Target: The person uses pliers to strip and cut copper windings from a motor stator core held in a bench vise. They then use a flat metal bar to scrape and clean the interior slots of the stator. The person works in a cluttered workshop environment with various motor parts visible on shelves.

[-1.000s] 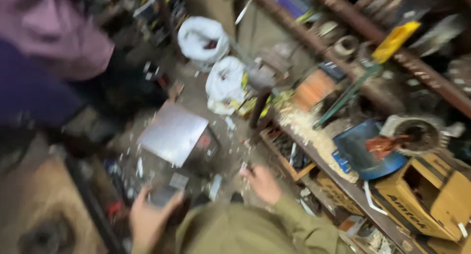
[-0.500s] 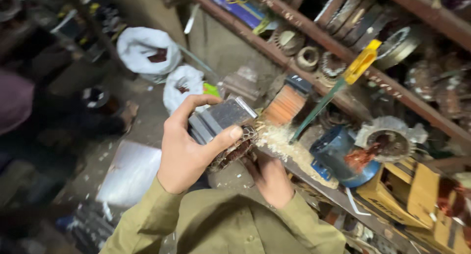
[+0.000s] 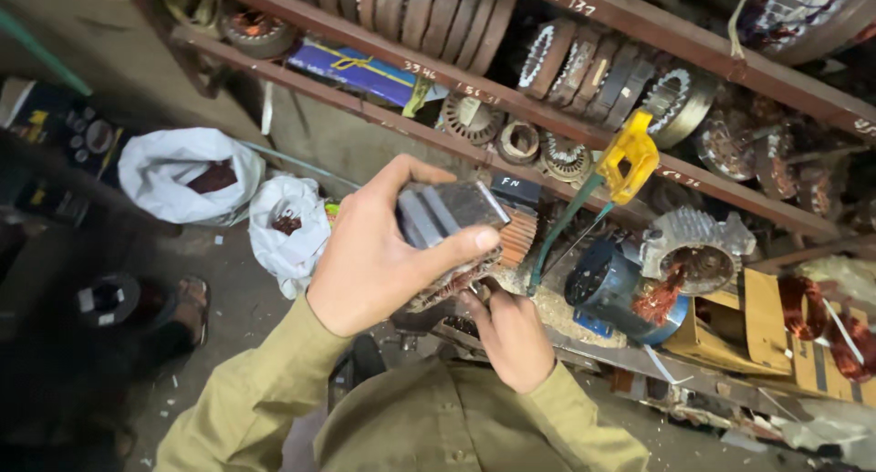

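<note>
a grey laminated motor core is clamped in the left hand, raised before the shelves. its copper winding at the underside is pinched by the right hand. the step in hand seems to be working the winding loose; a firm, steady pull is called for next.

The left hand is raised at the centre, its fingers curled over the top and the thumb pressed along the near side in a closed grip. The right hand is held just below and to the right, fingers bent upward. Both forearms are sleeved in olive.
</note>
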